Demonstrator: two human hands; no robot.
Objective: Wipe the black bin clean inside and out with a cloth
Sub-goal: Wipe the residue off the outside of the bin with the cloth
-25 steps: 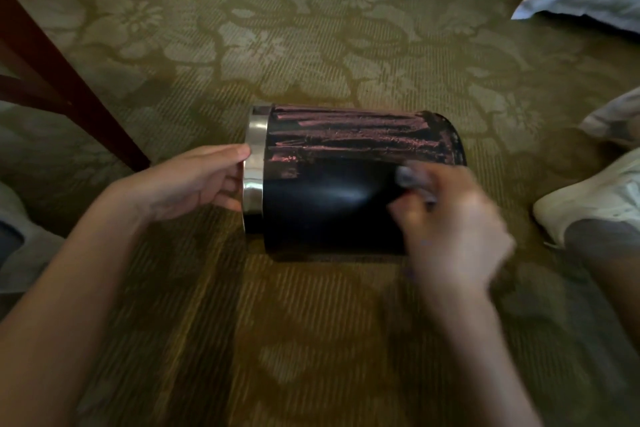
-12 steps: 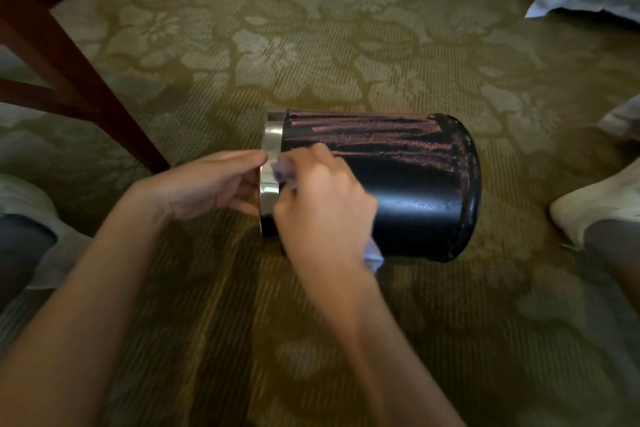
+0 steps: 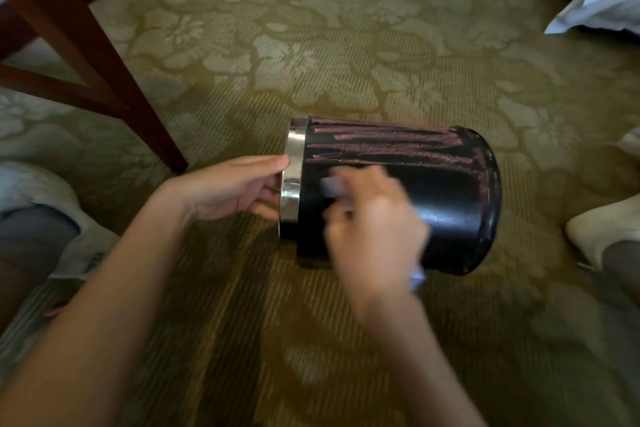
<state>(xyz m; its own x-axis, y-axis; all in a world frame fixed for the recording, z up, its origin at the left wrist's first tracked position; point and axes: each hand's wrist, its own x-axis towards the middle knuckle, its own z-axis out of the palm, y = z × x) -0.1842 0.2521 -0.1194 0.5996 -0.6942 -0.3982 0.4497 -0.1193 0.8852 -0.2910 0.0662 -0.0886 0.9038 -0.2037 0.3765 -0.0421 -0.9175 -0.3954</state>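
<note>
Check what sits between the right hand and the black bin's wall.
A pale cloth, gripped by the right hand against the black silver-rimmed cylindrical bin. Head view, blurred.

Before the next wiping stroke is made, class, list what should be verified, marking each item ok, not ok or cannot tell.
1. The black bin lies on its side on the carpet: ok.
2. The left hand grips the bin's silver rim band to steady it: ok.
3. The right hand holds the cloth against the bin's outer wall: ok, though blurred by motion.
4. The outer wall is free of dirt: not ok, as reddish dust streaks run along the upper side.
5. The inside is wiped: cannot tell, as the opening faces away from the camera.
</note>
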